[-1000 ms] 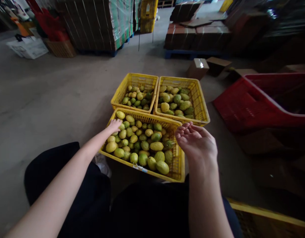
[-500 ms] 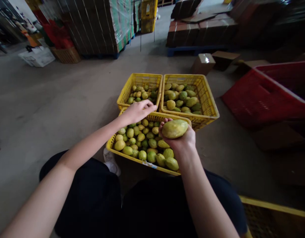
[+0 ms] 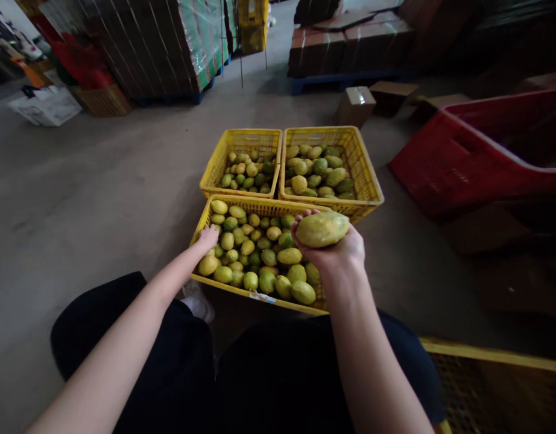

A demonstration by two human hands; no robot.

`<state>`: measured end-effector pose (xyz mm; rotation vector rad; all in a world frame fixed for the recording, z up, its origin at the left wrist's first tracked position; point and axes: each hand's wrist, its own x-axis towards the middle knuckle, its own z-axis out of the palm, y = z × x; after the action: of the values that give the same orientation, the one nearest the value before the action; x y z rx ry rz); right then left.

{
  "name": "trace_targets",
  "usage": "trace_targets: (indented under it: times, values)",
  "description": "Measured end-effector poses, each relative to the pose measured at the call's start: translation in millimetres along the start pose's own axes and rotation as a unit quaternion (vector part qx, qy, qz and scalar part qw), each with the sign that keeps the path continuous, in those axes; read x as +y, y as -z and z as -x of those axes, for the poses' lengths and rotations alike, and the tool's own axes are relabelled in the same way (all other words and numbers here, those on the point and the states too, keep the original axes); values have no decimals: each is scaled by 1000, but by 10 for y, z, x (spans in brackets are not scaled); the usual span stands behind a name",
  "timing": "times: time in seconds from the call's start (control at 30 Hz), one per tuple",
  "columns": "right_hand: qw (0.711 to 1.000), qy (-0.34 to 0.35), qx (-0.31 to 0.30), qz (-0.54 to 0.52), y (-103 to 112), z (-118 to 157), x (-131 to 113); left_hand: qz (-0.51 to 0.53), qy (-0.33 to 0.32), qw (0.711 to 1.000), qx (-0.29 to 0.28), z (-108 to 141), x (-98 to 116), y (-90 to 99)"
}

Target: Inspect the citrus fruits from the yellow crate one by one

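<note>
My right hand (image 3: 339, 256) is palm up, its fingers curled around a large, oval yellow-green lemon (image 3: 322, 229) above the right side of the near yellow crate (image 3: 289, 305). At that crate's left side, my left hand (image 3: 208, 236) reaches down among the fruit. Its fingers look bent and closed on a lemon, though the fingertips are partly hidden. Many yellow and green lemons (image 3: 269, 257) fill the near crate, some larger than others.
Behind the near crate stand two more yellow crates of lemons, one back left (image 3: 205, 175) and one back right (image 3: 372, 190). A red bin (image 3: 445, 157) is at the right. Another yellow crate (image 3: 495, 355) shows at lower right. Wrapped pallet stacks (image 3: 142, 48) and cartons (image 3: 357, 105) stand farther back.
My left hand has moved from the far rim of the near crate to the left and down among the lemons. My right hand still holds its lemon. The view has shifted slightly.
</note>
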<state>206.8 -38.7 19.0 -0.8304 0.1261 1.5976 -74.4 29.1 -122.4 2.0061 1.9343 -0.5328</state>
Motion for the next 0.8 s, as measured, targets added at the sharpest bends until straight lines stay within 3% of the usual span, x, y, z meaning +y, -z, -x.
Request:
trace_targets:
  times: [0.23, 0.33, 0.43, 0.47, 0.53, 0.67, 0.73, 0.8]
  values:
    - [998, 9, 28, -60, -133, 60, -59, 71, 4, 997, 11, -88, -38, -7]
    - [998, 18, 38, -48, -149, 85, -20, 129, -27, 991, 28, -14, -153, 244]
    - [998, 54, 35, -2, -145, 151, 43, 255, -60, 964, 42, 232, -255, 672]
    - [997, 75, 27, 17, -143, 180, 67, 369, -73, 926, 32, 361, -262, 824]
    - [993, 106, 3, 54, -144, 234, 123, 587, -111, 802, -1, 657, -210, 1088]
    - [983, 140, -41, 113, -162, 290, 264, 827, -132, 544, -56, 1119, 148, 1327]
    - [975, 169, -53, 134, -168, 282, 339, 877, -126, 449, -115, 1194, 390, 1330]
    - [968, 190, -60, 155, -163, 246, 395, 903, -111, 386, -153, 1185, 619, 1308]
